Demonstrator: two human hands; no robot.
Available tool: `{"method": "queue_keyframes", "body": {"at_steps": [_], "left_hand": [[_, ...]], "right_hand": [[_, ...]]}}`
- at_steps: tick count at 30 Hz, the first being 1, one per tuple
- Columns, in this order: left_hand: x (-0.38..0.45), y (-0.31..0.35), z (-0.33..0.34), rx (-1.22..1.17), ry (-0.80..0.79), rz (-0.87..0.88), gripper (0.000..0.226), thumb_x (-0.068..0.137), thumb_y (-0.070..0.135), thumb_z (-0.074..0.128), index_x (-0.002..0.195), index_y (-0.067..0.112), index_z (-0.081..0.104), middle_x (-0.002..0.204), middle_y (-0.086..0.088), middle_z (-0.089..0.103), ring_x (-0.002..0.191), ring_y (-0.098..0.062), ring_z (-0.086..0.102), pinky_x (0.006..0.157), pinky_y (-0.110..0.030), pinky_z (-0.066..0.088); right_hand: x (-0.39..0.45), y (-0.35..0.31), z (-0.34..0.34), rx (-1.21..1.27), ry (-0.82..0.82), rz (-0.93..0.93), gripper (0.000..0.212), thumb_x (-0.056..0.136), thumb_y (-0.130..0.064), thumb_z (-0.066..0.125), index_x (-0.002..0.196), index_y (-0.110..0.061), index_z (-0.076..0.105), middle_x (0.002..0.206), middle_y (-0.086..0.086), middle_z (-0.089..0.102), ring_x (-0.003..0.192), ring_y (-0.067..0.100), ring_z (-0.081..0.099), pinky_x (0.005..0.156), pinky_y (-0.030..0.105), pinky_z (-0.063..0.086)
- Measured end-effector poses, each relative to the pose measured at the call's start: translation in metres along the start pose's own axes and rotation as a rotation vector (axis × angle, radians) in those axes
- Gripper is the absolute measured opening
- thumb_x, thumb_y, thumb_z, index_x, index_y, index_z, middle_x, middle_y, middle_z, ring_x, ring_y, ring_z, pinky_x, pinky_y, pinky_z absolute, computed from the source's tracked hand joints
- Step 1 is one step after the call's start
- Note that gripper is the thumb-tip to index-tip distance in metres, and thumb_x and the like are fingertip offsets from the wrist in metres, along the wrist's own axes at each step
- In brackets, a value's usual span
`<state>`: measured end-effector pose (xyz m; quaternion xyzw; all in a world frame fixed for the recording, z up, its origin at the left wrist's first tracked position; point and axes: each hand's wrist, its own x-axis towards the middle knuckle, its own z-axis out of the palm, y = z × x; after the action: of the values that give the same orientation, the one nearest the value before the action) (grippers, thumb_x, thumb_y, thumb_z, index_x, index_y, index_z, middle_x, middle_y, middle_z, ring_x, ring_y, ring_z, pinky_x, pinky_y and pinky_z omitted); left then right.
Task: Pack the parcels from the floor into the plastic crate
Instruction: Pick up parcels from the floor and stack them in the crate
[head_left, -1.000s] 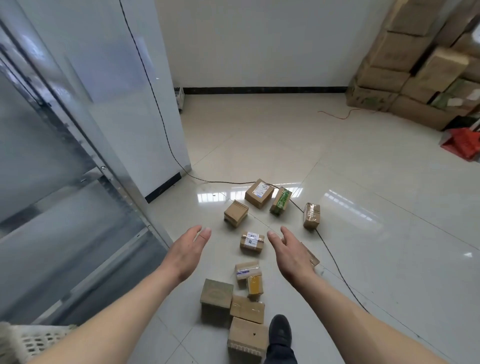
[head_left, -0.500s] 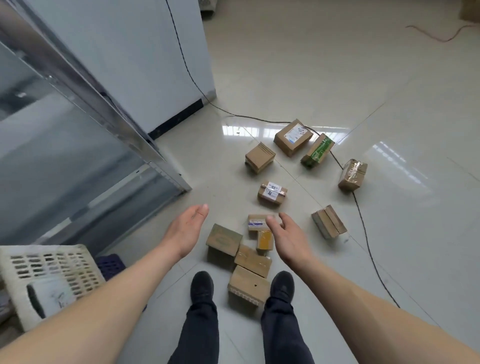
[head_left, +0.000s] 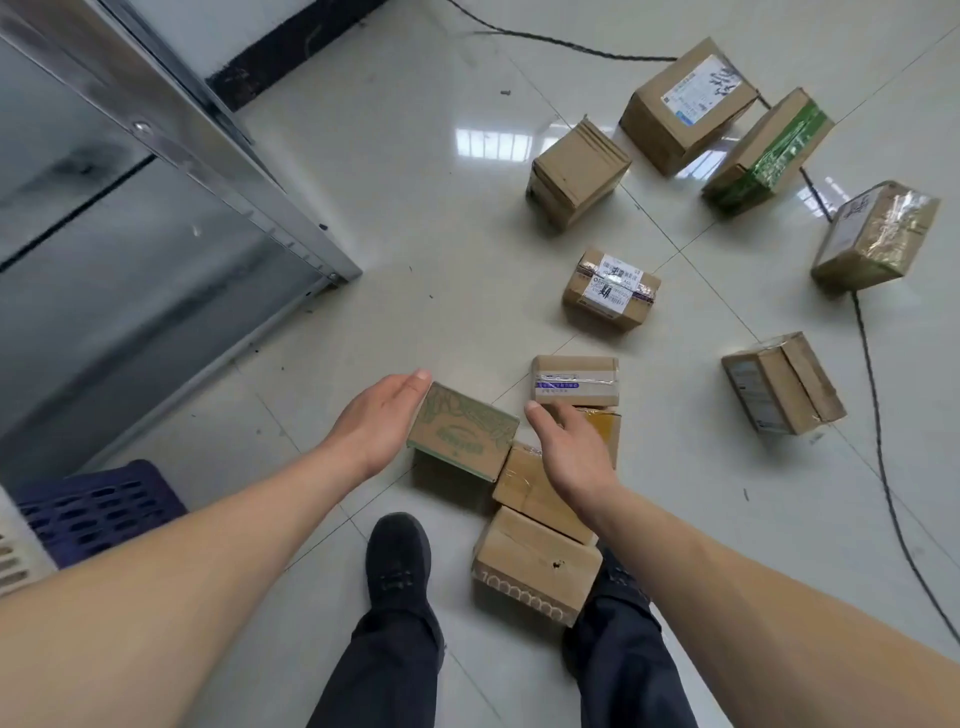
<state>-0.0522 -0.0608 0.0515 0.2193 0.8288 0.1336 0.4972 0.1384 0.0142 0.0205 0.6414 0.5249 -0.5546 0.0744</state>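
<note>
Reaching for the green box (head_left: 462, 431) on the floor, low in the middle, left hand (head_left: 376, 423) and right hand (head_left: 566, 449) are open beside it. Next squeeze, lift, carry to the crate (head_left: 13, 553) at lower left.

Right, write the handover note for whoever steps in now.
Hands: left hand open, against the left side of the green-printed box; right hand open, at its right side. Nothing lifted yet.
Parcels: ten boxes on the floor; four by the feet, six farther out.
Crates: white crate and blue crate at far left; contents not visible.
Done: no parcel seen packed.
Left: grip the green-printed box, crate it, then the rest.
</note>
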Motion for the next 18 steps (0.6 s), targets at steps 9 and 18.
{"method": "queue_keyframes", "body": {"at_steps": [9,18], "left_hand": [[0.136,-0.053,0.071,0.006,-0.085,-0.082,0.063,0.101,0.058,0.024,0.142,0.018,0.047,0.141,-0.005,0.051,0.128,-0.025,0.046,0.094,-0.030,0.032],[0.160,-0.085,0.076,-0.256,0.119,-0.181,0.047,0.095,0.065,0.034,0.083,0.024,0.054,0.112,-0.005,0.062,0.105,-0.027,0.057,0.097,-0.044,0.046]], "right_hand": [[0.117,0.054,0.074,0.057,-0.001,0.134,0.062,0.103,-0.051,0.043,0.150,-0.011,0.044,0.142,-0.001,0.054,0.129,0.022,0.049,0.098,0.032,0.036],[0.129,0.059,0.104,0.329,0.151,0.166,0.071,0.091,-0.062,0.051,0.150,-0.022,0.047,0.109,-0.013,0.060,0.121,0.021,0.053,0.111,0.051,0.042]]}}
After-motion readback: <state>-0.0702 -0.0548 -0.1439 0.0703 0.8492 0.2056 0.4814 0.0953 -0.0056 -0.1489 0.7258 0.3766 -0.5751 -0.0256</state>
